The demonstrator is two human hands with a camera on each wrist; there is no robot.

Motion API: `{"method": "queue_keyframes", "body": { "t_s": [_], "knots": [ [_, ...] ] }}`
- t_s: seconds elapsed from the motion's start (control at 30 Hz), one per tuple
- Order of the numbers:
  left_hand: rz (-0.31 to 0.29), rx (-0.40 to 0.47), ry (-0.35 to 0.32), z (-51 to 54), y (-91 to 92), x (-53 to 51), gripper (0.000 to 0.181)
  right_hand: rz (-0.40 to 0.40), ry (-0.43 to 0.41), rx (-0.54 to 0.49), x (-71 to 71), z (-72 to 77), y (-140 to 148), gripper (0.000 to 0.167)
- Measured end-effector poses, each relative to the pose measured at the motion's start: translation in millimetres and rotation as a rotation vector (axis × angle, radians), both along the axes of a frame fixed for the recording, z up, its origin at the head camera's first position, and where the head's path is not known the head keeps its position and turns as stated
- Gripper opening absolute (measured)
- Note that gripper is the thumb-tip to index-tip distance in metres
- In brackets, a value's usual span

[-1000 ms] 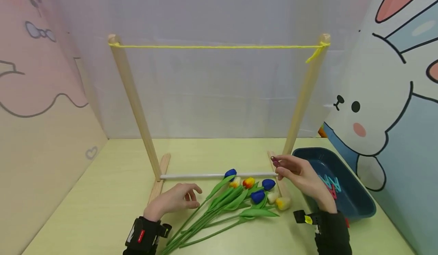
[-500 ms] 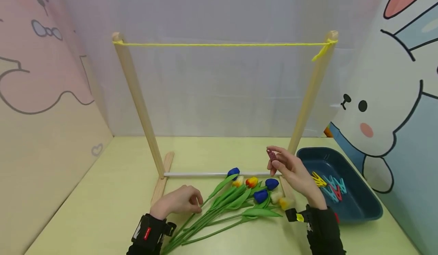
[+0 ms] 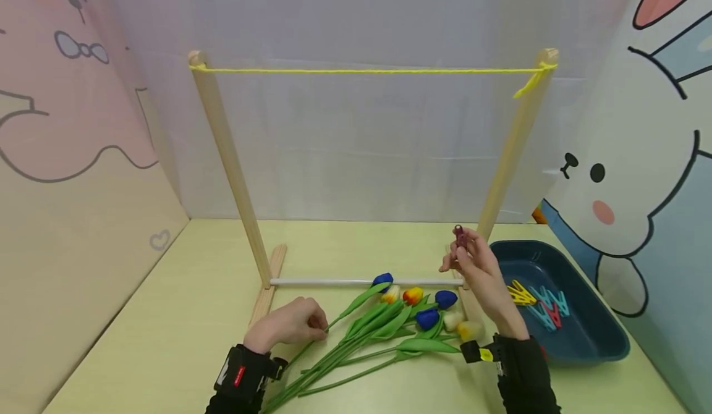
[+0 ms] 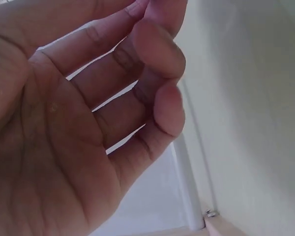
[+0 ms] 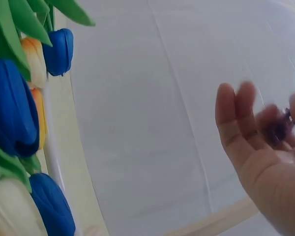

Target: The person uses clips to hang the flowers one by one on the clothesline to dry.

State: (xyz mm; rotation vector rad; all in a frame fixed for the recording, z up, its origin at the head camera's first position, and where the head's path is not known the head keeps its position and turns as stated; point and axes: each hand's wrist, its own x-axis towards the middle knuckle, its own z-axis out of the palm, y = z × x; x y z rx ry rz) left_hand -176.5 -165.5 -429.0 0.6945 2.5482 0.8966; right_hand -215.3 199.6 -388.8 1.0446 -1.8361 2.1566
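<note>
My left hand (image 3: 297, 324) pinches the stem of the leftmost artificial tulip, whose blue flower (image 3: 382, 281) rests by the white rod. In the left wrist view the fingers of this hand (image 4: 73, 113) are curled, and the stem is out of sight. Several more tulips (image 3: 384, 321), with blue, white, yellow and orange-red heads, lie fanned out beside it. Raised near the right post, my right hand (image 3: 481, 275) holds a small dark red clothespin (image 3: 460, 236) between thumb and fingers. The right wrist view shows this clothespin (image 5: 278, 130) blurred and partly covered.
Two wooden posts, left (image 3: 230, 170) and right (image 3: 517, 148), carry a taut yellow string (image 3: 367, 71). A white rod (image 3: 328, 282) joins their feet. On the right a dark blue basin (image 3: 595, 340) holds several yellow, light blue and red clothespins (image 3: 550, 315). Printed walls enclose the table.
My left hand has closed its fingertips on the blue tulip's stem. My right hand has lifted the clothespin higher and turned it upright. The view has shifted slightly.
</note>
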Motion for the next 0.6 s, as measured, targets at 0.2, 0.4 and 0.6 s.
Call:
{"method": "queue_keyframes", "body": {
  "t_s": [0.2, 0.4, 0.6],
  "knots": [
    [0.146, -0.067, 0.227, 15.7, -8.7, 6.5, 0.005, 0.014, -0.072, -0.081, -0.6, 0.5, -3, 0.026],
    [0.417, -0.124, 0.471, 35.4, -12.8, 16.1, 0.003, -0.012, -0.008, -0.088, -2.0, 0.8, -6, 0.032],
    [0.545, -0.047, 0.816, 52.4, -19.9, 21.1, 0.004, -0.031, 0.084, -0.136, 1.6, 4.2, -2, 0.031]
  ]
}}
